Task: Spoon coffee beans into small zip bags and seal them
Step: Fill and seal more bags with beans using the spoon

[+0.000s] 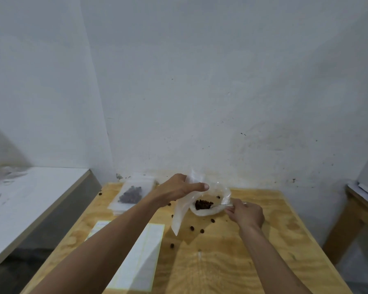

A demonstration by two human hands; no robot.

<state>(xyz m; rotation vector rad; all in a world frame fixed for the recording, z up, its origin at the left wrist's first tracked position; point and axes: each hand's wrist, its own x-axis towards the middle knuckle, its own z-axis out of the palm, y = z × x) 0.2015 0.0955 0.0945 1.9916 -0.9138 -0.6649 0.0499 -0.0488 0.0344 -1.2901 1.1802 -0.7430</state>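
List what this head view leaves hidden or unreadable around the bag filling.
- Mouth of the empty zip bag: covered by the left hand, so open or closed is unclear.
- Spoon: its handle is hidden in the right hand; the bowl blurs into the coffee beans.
- Sheet of labels: print too small, partly under the left forearm.
- Filled bag: seal too blurred to judge.

My left hand [179, 188] pinches a thin, clear plastic zip bag [180, 211], faintly glossy. My right hand [245, 213] holds a spoon [221, 205] (shiny, perhaps metal) over a translucent plastic bowl [210, 210]. The table [232, 262] is bare, matt plywood with visible grain; matt white paper sheets [140, 257] lie on it.
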